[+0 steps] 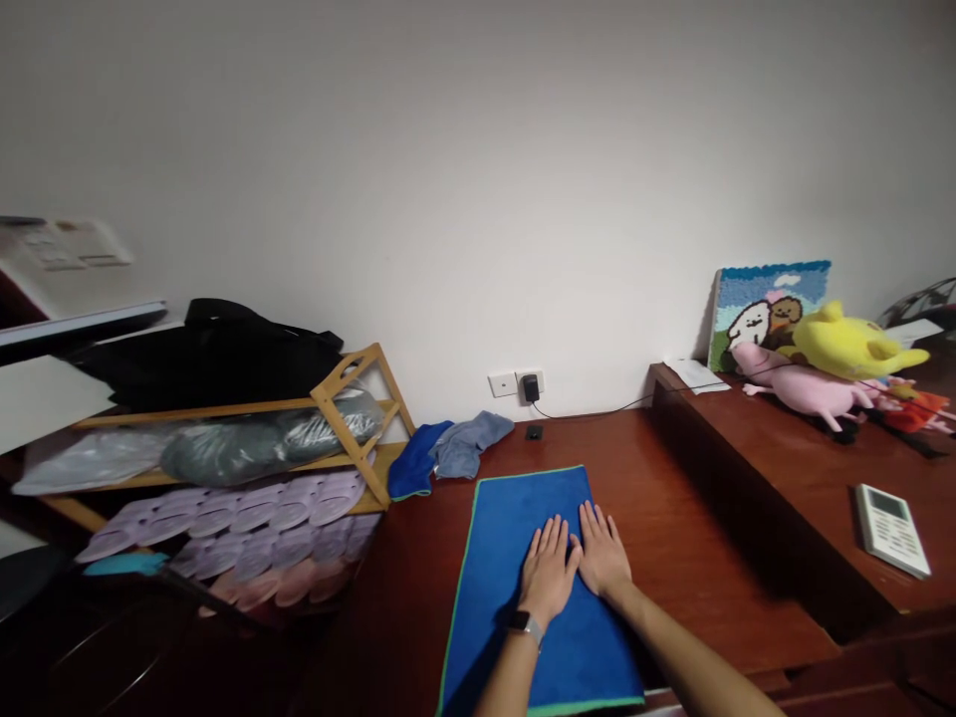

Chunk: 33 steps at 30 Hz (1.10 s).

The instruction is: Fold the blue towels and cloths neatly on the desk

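A blue towel [497,558] with a green edge lies spread out on the reddish-brown wooden table [687,518]. My left hand [551,568] rests flat on the middle of it, fingers stretched forward; a watch [526,625] is on that wrist. Beside it, my right hand [603,555] lies palm down near the towel's right edge, its fingers also stretched out. The two hands are close together at the thumbs. Neither holds anything. Behind the towel, a crumpled grey-blue cloth [469,445] and a darker blue cloth [416,463] lie by the wall.
At left stands a wooden rack [365,428] with a black bag [224,354] and lilac slippers [276,506]. A black plug [530,387] sits in the wall socket. On the raised right surface are plush toys [803,386], a dog picture [769,309] and a white calculator-like device [891,530].
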Each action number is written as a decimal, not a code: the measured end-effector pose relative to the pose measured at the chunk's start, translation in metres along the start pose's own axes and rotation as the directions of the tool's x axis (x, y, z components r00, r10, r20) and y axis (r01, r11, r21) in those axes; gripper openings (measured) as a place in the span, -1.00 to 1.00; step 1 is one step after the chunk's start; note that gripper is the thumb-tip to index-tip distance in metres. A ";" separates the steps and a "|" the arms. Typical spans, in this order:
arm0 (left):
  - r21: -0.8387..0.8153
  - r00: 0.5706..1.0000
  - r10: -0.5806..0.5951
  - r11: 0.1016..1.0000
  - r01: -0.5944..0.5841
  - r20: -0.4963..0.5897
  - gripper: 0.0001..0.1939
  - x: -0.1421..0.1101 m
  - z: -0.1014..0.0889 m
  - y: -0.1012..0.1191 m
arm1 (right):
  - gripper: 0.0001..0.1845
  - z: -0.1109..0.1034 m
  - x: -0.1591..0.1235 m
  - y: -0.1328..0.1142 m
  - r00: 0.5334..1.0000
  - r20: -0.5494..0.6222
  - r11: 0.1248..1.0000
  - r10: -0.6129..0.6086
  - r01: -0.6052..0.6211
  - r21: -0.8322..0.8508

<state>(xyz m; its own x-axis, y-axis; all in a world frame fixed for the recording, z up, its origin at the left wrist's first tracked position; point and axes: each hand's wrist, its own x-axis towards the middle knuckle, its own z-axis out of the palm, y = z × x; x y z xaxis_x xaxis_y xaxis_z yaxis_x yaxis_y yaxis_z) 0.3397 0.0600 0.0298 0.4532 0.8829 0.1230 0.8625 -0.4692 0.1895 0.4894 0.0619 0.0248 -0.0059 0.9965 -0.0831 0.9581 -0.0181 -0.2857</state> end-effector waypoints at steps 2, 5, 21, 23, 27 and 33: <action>-0.002 0.998 -0.065 0.998 0.065 0.012 -0.27 0.005 0.005 -0.006 | -0.23 -0.001 0.001 -0.001 1.000 0.005 1.000 0.007 -0.007 -0.003; 0.026 0.978 -0.206 0.978 0.207 -0.030 -0.23 -0.010 0.001 -0.043 | -0.21 -0.004 0.001 -0.002 1.000 0.003 1.000 0.027 -0.027 -0.001; 0.176 0.926 -0.370 0.909 0.378 -0.081 -0.20 -0.054 -0.013 -0.118 | -0.21 -0.029 0.070 -0.002 1.000 -0.016 0.996 0.025 -0.023 0.090; 0.164 0.926 -0.370 0.911 0.378 -0.080 -0.24 -0.053 -0.014 -0.117 | -0.20 -0.031 0.083 0.001 1.000 0.005 0.997 -0.004 0.004 0.082; 0.152 0.932 -0.345 0.921 0.359 -0.110 -0.31 -0.056 -0.012 -0.121 | -0.18 -0.020 0.092 0.006 1.000 -0.007 0.997 -0.009 0.009 0.079; 0.192 0.951 -0.271 0.935 0.297 -0.151 -0.28 -0.041 -0.008 -0.121 | -0.18 -0.015 0.093 0.008 1.000 -0.025 0.995 -0.012 0.014 0.101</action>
<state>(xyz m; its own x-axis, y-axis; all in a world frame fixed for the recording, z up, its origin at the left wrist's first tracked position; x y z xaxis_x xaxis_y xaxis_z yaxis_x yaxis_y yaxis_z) 0.2145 0.0803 0.0099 0.1628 0.9635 0.2124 0.9847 -0.1723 0.0267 0.5007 0.1560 0.0292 -0.0102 0.9984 -0.0562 0.9240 -0.0121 -0.3821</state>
